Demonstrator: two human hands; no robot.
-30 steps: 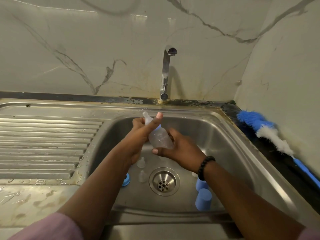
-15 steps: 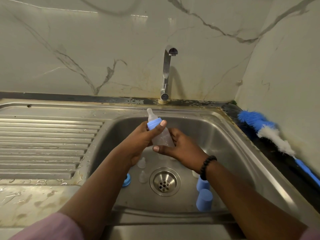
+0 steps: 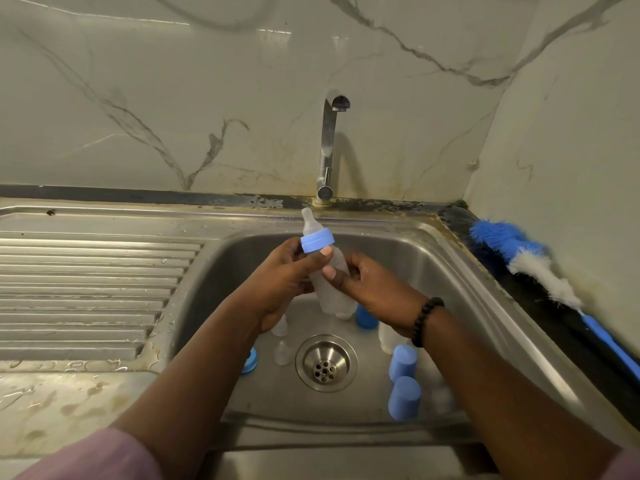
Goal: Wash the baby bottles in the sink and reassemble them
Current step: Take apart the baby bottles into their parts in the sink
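Right now I've got the baby bottle [image 3: 329,285] up over the sink [image 3: 460,271], tilted, teat pointing at the tap [image 3: 327,150]. My left hand [image 3: 277,282] grips its neck under the blue collar [image 3: 317,240], and my right hand [image 3: 374,289] wraps the body. Down in the basin: 3 blue caps [image 3: 403,400], 2 loose teats [image 3: 282,353], a blue ring [image 3: 250,360] and a clear bottle [image 3: 389,336] around the drain [image 3: 325,363]. Since a second ago the collar's come clear of my thumb and the bottle's risen.
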